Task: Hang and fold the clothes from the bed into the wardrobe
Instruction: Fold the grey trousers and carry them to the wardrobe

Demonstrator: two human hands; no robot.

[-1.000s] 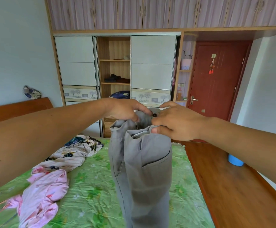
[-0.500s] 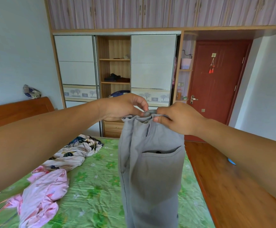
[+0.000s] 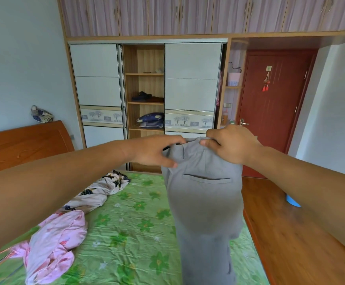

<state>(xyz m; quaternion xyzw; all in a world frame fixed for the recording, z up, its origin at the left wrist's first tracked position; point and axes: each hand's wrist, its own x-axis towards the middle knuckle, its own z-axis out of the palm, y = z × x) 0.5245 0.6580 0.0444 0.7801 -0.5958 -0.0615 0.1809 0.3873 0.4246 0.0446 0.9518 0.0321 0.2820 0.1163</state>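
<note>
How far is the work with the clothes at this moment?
Perhaps done: folded clothes lie on the wardrobe shelves. In hand: left hand and right hand hold grey trousers by the waistband. Left: the pink garment and the patterned garment lie unfolded on the bed.

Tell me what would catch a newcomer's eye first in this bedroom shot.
The grey trousers, held up by the waistband in the left hand and right hand, hang mid-frame over the green bed. A pink garment and a patterned garment lie crumpled on the bed, left of the trousers. Behind stands the wardrobe, its middle shelves open.
</note>
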